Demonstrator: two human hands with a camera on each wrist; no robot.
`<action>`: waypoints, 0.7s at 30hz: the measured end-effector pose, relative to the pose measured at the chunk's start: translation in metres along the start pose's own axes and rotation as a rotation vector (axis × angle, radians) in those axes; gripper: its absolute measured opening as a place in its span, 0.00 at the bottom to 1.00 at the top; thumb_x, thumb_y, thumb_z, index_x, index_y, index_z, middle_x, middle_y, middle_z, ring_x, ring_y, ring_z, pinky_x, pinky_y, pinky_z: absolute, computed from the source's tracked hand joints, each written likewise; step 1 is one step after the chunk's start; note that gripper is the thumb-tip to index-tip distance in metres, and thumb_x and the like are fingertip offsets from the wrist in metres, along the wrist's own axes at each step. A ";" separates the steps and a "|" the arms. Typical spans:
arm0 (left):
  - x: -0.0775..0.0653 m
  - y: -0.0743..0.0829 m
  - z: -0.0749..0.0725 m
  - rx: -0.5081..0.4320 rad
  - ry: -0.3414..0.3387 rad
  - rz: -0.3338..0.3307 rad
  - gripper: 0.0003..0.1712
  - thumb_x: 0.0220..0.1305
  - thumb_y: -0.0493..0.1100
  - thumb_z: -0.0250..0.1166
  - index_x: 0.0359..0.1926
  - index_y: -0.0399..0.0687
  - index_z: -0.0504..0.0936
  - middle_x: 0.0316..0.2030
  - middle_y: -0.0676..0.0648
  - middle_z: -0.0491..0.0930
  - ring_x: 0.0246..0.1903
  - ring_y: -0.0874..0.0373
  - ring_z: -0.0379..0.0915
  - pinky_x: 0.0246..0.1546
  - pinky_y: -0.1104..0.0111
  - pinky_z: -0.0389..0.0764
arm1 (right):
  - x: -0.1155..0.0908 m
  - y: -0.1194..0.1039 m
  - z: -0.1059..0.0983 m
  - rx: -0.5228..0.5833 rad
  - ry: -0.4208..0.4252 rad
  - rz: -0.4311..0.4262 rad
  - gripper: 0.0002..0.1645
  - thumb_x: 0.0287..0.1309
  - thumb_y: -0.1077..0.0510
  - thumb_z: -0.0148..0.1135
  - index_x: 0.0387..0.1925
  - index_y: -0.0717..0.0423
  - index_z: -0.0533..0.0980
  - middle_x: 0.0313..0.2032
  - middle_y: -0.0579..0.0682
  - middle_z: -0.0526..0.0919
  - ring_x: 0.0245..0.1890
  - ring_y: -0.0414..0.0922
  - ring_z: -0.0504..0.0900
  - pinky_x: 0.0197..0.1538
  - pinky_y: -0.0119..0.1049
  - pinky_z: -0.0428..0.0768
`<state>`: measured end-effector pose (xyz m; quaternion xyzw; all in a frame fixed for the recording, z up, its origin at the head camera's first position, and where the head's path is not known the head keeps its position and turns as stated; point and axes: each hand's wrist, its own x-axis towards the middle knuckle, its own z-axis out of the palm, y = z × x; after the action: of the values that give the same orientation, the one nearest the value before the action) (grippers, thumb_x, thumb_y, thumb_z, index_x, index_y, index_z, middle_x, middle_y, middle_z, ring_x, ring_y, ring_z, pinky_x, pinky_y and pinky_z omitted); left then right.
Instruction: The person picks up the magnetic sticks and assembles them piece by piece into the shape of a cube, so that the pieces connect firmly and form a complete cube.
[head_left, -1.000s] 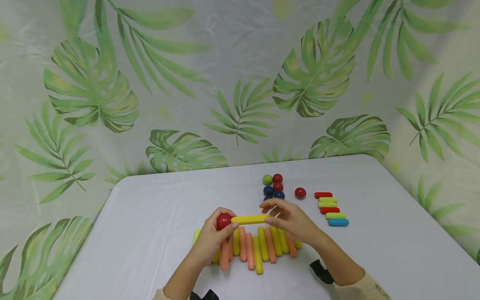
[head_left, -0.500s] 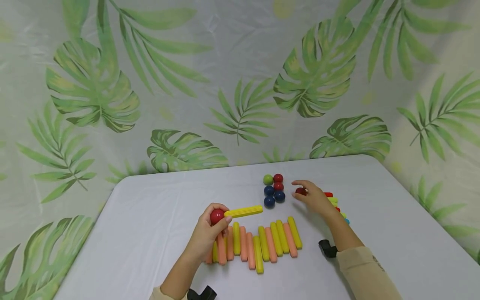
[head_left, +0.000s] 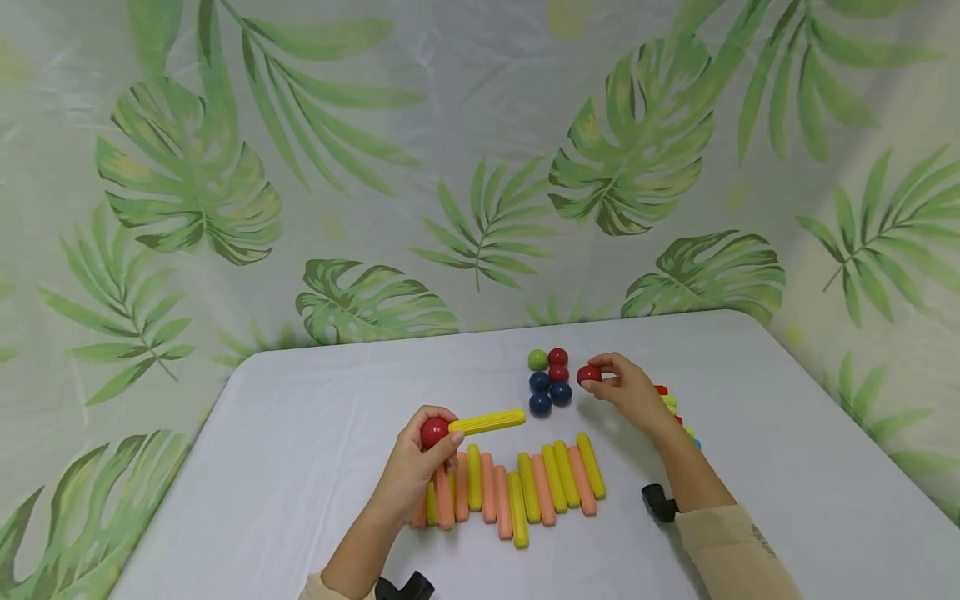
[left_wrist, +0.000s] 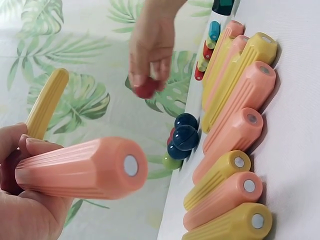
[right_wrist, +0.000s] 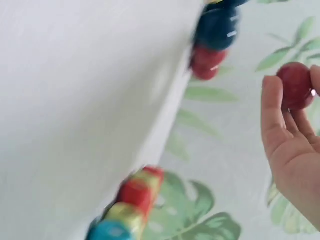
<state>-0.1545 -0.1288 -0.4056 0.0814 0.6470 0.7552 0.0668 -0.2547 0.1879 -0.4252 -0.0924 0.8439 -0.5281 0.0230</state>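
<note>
My left hand holds a red ball above the near part of the table. A yellow ridged stick juts from that ball to the right, and a pink stick with a round metal disc in its end points away from it towards the row below. My right hand pinches a second red ball between thumb and fingers, raised off the cloth. Just left of it lie several balls: dark blue, red and green.
A row of yellow and pink sticks lies in front of me, partly under my left hand. Short red, yellow-green and blue sticks lie beyond my right forearm, mostly hidden in the head view. White cloth covers the table; a leaf-print curtain hangs behind.
My right hand let go of the yellow stick's end, moved right and back, and picked up the lone red ball, now carried slightly left. My left hand shifted slightly left, tilting the yellow stick upward.
</note>
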 end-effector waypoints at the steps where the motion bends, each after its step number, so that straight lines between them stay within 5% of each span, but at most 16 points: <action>1: 0.000 0.000 0.000 0.001 0.000 0.003 0.17 0.59 0.39 0.61 0.47 0.42 0.66 0.34 0.40 0.66 0.24 0.56 0.65 0.28 0.72 0.73 | -0.004 -0.007 0.002 0.046 0.001 -0.011 0.32 0.53 0.47 0.62 0.55 0.60 0.65 0.52 0.59 0.70 0.43 0.54 0.76 0.49 0.47 0.72; 10: 0.000 -0.003 0.003 -0.010 0.046 -0.010 0.20 0.58 0.41 0.62 0.48 0.42 0.65 0.31 0.42 0.67 0.24 0.57 0.65 0.29 0.73 0.74 | -0.040 -0.060 0.028 0.301 -0.182 -0.179 0.26 0.53 0.55 0.62 0.53 0.57 0.68 0.52 0.56 0.69 0.42 0.50 0.77 0.47 0.36 0.74; 18: 0.000 -0.005 0.008 -0.014 0.078 -0.037 0.22 0.58 0.43 0.63 0.49 0.42 0.65 0.35 0.41 0.67 0.27 0.56 0.67 0.33 0.69 0.75 | -0.047 -0.067 0.040 0.396 -0.267 -0.181 0.26 0.54 0.60 0.61 0.54 0.62 0.65 0.46 0.61 0.74 0.42 0.56 0.77 0.48 0.37 0.74; 21: 0.000 -0.004 0.006 -0.092 0.055 -0.062 0.18 0.59 0.42 0.61 0.48 0.42 0.67 0.35 0.42 0.69 0.27 0.57 0.69 0.34 0.68 0.76 | -0.046 -0.065 0.042 0.408 -0.242 -0.196 0.25 0.55 0.60 0.60 0.54 0.61 0.66 0.46 0.59 0.74 0.41 0.51 0.78 0.48 0.36 0.74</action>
<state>-0.1532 -0.1225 -0.4083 0.0375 0.6155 0.7836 0.0759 -0.1949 0.1318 -0.3880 -0.2298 0.6980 -0.6722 0.0906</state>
